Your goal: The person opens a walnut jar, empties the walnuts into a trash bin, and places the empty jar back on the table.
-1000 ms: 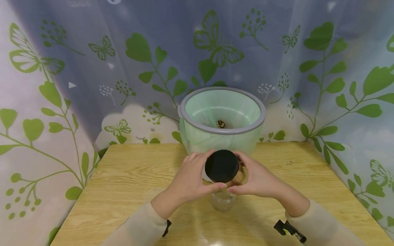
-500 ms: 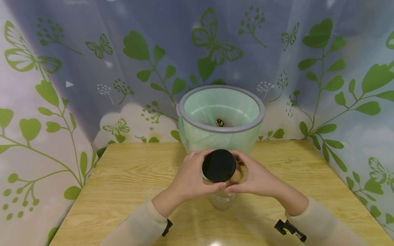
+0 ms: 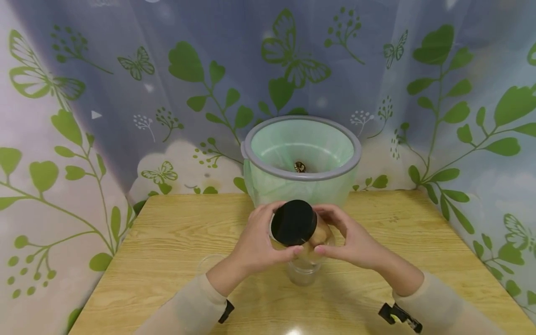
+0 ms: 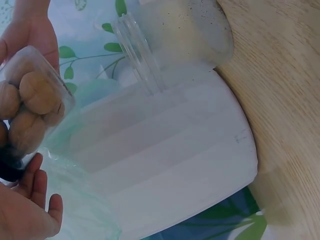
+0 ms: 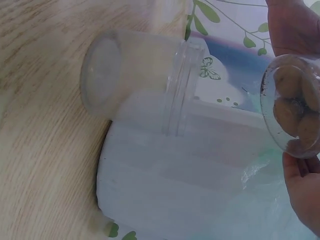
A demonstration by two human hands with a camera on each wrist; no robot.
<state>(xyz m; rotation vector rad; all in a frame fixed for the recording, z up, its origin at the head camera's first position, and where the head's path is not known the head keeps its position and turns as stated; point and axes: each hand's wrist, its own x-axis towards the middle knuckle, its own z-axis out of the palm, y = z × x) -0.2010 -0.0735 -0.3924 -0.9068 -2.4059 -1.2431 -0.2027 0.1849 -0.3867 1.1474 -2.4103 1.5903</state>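
At the centre of the head view, a clear jar with a black lid [image 3: 294,223] and walnuts [image 4: 31,107] inside is held tilted above the table, lid toward the camera. The left hand [image 3: 255,244] curls around its left side, thumb under the lid; the right hand [image 3: 353,242] cups the right side with fingers and thumb curled on the glass. Both grip the jar.

Directly below it in the frame, an empty clear jar [image 3: 302,273] stands open on the wooden table [image 3: 167,242], partly hidden by the hands and the held jar. A faint clear lid [image 3: 209,263] lies on the table to the lower left of the hands.

Above the hands in the frame, at the table's far edge, stands a white bin [image 3: 302,160] with a grey rim and a pale green bag liner; a small brown object [image 3: 299,167] lies at its bottom. A curtain printed with green leaves and butterflies [image 3: 125,93] fills the upper frame and both sides.
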